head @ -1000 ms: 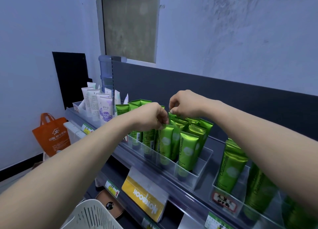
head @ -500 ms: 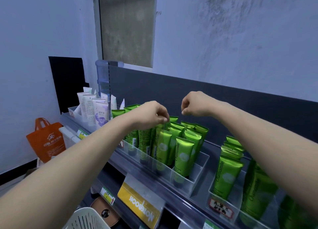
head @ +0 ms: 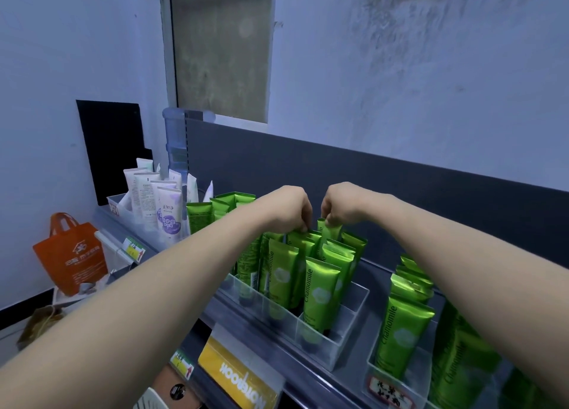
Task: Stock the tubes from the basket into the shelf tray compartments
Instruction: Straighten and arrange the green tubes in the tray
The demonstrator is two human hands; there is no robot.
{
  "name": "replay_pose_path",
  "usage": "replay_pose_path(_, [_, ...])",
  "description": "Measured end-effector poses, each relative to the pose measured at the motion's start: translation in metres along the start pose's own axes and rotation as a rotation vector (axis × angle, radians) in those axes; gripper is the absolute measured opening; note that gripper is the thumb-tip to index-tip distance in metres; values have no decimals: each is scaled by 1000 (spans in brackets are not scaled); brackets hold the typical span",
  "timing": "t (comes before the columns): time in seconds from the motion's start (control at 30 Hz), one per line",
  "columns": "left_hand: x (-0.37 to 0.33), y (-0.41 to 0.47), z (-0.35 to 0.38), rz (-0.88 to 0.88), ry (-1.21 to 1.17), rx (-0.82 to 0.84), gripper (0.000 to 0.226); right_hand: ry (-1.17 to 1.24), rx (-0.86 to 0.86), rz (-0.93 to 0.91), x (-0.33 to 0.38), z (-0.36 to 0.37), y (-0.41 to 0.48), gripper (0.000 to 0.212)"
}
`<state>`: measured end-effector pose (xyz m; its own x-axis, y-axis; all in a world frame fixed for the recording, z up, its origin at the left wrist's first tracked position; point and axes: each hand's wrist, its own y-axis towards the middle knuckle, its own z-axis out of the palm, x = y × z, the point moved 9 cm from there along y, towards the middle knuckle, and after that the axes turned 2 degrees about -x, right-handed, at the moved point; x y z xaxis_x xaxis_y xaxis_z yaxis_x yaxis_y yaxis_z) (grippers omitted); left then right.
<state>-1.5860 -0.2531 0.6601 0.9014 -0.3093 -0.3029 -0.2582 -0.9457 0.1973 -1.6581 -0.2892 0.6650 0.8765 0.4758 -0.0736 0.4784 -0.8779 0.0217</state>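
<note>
Forearms [head: 191,264] outstretched; right grip [head: 340,205] pinches green tube [head: 330,231], left grip [head: 291,208] pinches neighbouring tube [head: 299,238].

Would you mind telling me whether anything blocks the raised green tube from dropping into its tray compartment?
Nothing foreign does. The raised tube, pinched by the right hand, sits at the back of the clear tray. Only the neighbouring tubes crowd its slot, and the left hand is at their tops.

orange bag [head: 72,254] lwr left, yellow sign [head: 243,378], water jug [head: 175,141]
</note>
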Motion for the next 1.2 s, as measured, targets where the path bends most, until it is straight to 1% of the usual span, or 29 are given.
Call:
replay_pose_path(0.07, [3, 3, -1, -15, -3, -34, 13, 10, -27, 14, -4, -5, 3, 21])
replay_pose_path(0.17, [7, 3, -14, -33, -64, -135, 14, 33, -104, 31, -11, -18, 7, 21])
replay_pose_path(0.27, [10, 3, -22, -35, -124, -173, 12, 52, -143, 43, -16, -27, 8, 23])
replay_pose_path(0.43, [9, 4, -19, -23, -146, -159, 10, 72, -128, 51, -14, -22, 9, 22])
replay_pose_path(0.67, [8, 0, -2, -16, -92, -96, 9, 37, -42, 7, 4, 6, 12, 21])
replay_pose_path(1.03, [6, -9, -6, 4, -106, -103, 14, 114, -53, -44, 11, 3, 3, 19])
replay_pose_path(1.2, [9, -12, -13, -9, -119, -134, 17, 166, -72, -25, 4, -4, -2, 20])
